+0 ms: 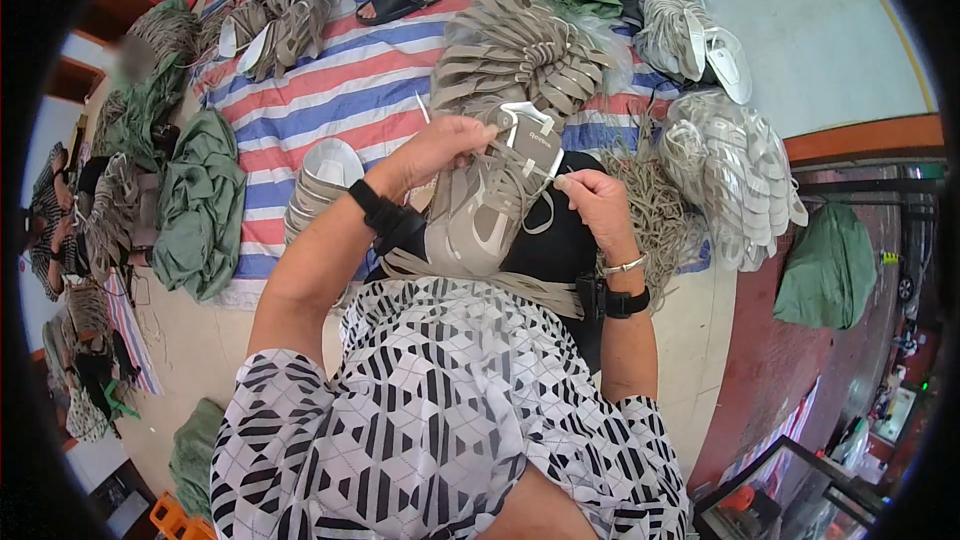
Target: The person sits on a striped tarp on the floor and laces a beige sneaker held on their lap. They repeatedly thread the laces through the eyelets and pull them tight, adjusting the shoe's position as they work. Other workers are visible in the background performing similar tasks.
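A beige and grey shoe upper (470,235) rests on my lap, its toe toward me and its tongue (538,152) standing up at the far end. My left hand (455,143) is closed in a pinch beside the tongue, on a beige shoelace (510,155) that runs across the upper. At the right side of the tongue, the fingers of my right hand (597,202) pinch the lace near the eyelets. A thin pale loop (541,215) hangs below that hand. More flat beige laces (510,292) lie across my lap.
Beyond the upper, a fanned pile of shoe uppers (520,50) lies on a striped sheet (300,120). A heap of laces (645,210) and wrapped uppers (730,175) are at the right. Stacked uppers (325,180) stand at the left. Another person's sandalled foot (400,0) is at the far side.
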Tool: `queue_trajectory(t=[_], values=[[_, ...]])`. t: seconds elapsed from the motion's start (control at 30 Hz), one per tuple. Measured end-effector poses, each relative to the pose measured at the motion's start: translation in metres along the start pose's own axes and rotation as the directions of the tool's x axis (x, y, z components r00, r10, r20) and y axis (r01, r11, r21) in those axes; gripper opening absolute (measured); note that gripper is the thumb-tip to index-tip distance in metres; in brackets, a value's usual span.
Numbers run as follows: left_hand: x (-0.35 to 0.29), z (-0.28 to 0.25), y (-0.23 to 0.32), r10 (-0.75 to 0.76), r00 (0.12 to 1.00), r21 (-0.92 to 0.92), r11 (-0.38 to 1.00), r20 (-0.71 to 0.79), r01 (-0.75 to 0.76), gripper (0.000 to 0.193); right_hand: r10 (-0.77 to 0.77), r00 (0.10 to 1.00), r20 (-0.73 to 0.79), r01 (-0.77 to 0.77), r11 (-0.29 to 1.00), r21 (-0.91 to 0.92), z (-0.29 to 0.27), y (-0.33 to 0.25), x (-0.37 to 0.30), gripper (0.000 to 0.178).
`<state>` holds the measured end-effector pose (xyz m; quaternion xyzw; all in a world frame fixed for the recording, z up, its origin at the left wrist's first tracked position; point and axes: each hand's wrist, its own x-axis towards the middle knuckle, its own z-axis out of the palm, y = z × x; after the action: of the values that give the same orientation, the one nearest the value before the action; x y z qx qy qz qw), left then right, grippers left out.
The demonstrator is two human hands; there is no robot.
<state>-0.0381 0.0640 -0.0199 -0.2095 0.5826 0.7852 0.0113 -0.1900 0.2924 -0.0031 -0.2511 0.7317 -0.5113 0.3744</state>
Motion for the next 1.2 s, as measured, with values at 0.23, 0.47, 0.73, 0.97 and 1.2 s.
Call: queue_trajectory(t=[0.23, 0.47, 0.73, 0.97, 1.2], values=[[-0.018, 0.024, 0.001, 0.518, 0.839, 0.675, 0.68, -0.166, -0.287, 0.037, -0.093, 0.995, -0.026, 0.093, 0.996, -0.02, 0.004, 0.006, -0.003, 0.016], [-0.032, 0.042, 0.013, 0.733, 0.641, 0.919, 0.058, 0.226, -0.391, 0.044, -0.064, 0.998, -0.023, 0.064, 0.998, -0.012, 0.002, 0.007, -0.002, 0.015], [-0.018, 0.022, 0.021, 0.544, 0.784, 0.856, 0.21, 0.298, -0.472, 0.043, -0.037, 0.999, -0.011, 0.037, 0.999, 0.032, 0.001, 0.007, -0.002, 0.014], [-0.033, 0.037, 0.044, 0.501, 0.805, 0.879, 0.163, 0.318, -0.449, 0.054, -0.048, 0.999, -0.013, 0.048, 0.998, 0.033, 0.001, 0.008, -0.001, 0.014], [-0.033, 0.05, 0.029, 0.501, 0.768, 0.889, -0.008, 0.399, -0.457, 0.047, -0.05, 0.999, -0.02, 0.05, 0.998, 0.047, 0.003, 0.008, -0.001, 0.015]])
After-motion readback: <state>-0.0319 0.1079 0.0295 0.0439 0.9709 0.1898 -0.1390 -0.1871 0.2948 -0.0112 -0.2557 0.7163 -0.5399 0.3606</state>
